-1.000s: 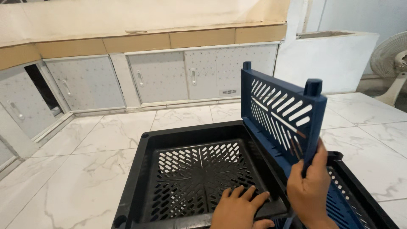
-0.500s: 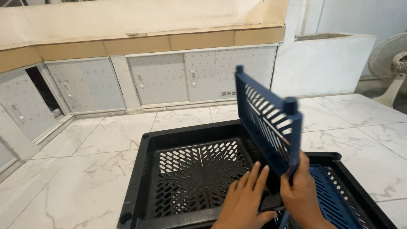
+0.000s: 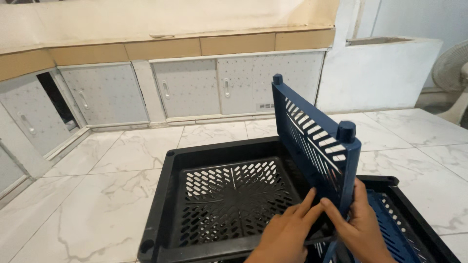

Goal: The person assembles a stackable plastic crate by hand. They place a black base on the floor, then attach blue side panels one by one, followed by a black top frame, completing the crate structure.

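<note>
Gripping the upright blue panel (image 3: 314, 141) at its lower edge, the 2 hands, left (image 3: 287, 234) and right (image 3: 363, 229), pinch it over the black tray (image 3: 161, 195), apparently not yet seated.

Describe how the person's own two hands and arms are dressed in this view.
Both the left hand and the right hand are bare: no gloves, rings, watch or bands show. No sleeve reaches the wrists in view; the forearms are mostly cut off by the picture's lower edge.
</note>
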